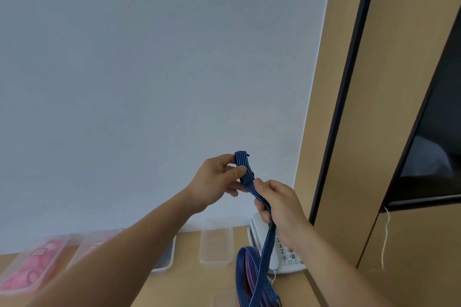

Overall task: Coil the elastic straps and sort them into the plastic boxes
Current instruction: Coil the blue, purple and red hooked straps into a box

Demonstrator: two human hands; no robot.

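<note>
Pinching blue strap [242, 163] coil end in left hand [217, 182] fingers [235, 172]; gripping strap just below in right hand [280, 209] fingers [262, 190], above worktop [189, 280].

I see left hand [216, 179] pinching coiled blue strap [245, 172] | right hand [279, 209] gripping its tail | empty clear box [215, 244] on desk [189, 281] below

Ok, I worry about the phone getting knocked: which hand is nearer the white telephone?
Right. The right hand grips the blue strap just above the white telephone; the left hand holds the strap's coiled end higher, to its left.
</note>
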